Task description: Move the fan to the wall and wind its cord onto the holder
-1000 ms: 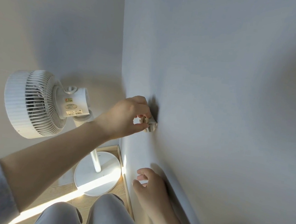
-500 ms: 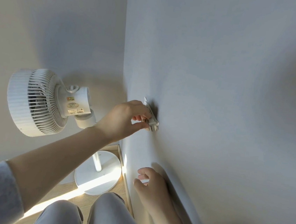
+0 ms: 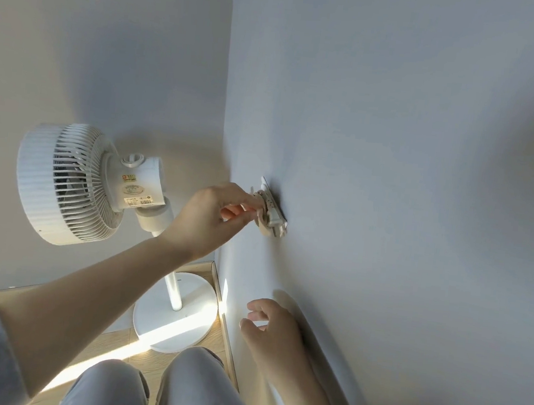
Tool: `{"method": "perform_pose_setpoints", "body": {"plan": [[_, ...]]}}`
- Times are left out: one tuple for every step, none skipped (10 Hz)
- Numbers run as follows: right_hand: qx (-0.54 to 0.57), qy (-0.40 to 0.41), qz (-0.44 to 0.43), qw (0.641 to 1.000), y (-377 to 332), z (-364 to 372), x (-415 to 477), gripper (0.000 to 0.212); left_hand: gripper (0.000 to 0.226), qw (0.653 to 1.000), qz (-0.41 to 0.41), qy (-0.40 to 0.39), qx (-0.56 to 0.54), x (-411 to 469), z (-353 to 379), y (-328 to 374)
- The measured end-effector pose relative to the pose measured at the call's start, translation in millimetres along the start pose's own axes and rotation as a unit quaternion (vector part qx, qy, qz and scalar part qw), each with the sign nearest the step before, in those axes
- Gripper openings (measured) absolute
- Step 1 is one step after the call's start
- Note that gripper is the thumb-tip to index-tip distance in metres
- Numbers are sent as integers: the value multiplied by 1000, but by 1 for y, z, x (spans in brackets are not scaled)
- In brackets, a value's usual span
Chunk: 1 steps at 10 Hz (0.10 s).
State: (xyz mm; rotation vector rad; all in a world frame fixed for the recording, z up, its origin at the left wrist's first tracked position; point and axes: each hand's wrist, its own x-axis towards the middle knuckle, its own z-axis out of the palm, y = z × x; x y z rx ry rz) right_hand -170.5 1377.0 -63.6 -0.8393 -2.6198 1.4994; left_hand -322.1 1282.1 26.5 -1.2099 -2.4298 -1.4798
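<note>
Left hand (image 3: 206, 220) raised to wall (image 3: 409, 184), fingertips pinched on small white holder (image 3: 271, 211) mounted there; what lies between fingers hard to make out, cord not discernible. Right hand (image 3: 273, 331) lower, beside wall, fingers loosely curled, holding nothing. Fan (image 3: 73, 182) stands in corner on round base (image 3: 177, 321), pole partly hidden behind left forearm.

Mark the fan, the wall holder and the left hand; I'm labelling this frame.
fan (image 3: 73, 182), head view, rear grille.
wall holder (image 3: 274, 216), head view, its body.
left hand (image 3: 211, 219), head view, back of hand.
</note>
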Motion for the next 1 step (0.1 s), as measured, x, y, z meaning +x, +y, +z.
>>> {"method": "perform_pose_setpoints", "body": {"plan": [[15,4,1,1000,-6,0,-2,31,16,998,-17,32,55,-13,-4,-4]]}}
